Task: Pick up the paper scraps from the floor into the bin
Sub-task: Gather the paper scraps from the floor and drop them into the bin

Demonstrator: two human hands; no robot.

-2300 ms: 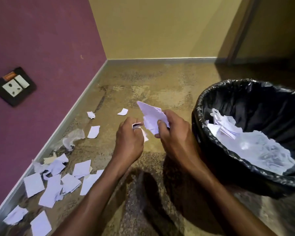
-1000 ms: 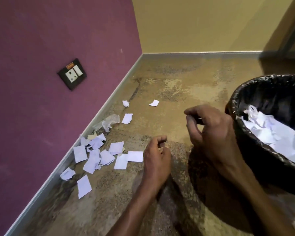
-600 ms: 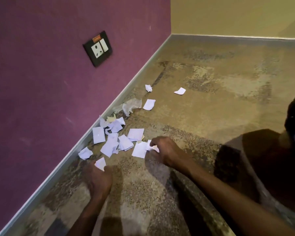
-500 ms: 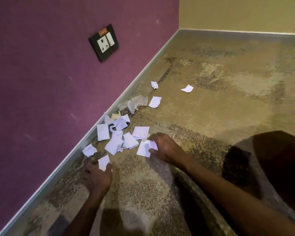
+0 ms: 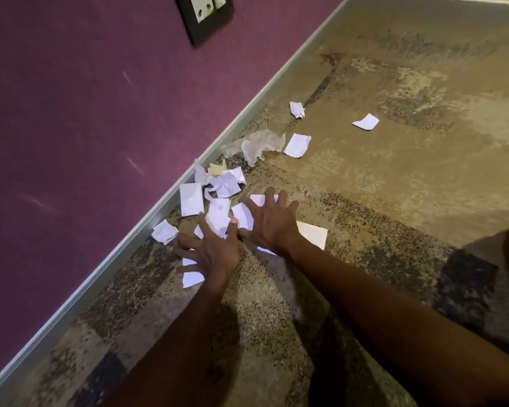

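Two hands down on the floor (image 5: 394, 186), side by side and touching at the thumbs. Left hand (image 5: 215, 248) spread wide, fingers straight and fanned, flat over the near edge of the paper scraps (image 5: 218, 214). Right hand (image 5: 272, 223) likewise splayed, pressing on scraps, gripping nothing.

Roughly a dozen white scraps in the main cluster along the skirting (image 5: 147, 221), several partly hidden under the palms; exact count not possible. One yellowish scrap (image 5: 218, 169) at the cluster's far end. Three outlying scraps farther off: one squarish piece (image 5: 298, 145), one crumpled bit (image 5: 297, 109), one lone piece (image 5: 365, 122) well apart toward open floor. One crumpled translucent wrapper (image 5: 254, 145) against the skirting. One wall socket (image 5: 204, 16) on the purple wall (image 5: 86, 113).

Compared with half a second ago: both hands now flattened and fanned rather than curled at single pieces, and drawn together over the pile.

Cluster's long axis parallel to the skirting, running from near left to far right.
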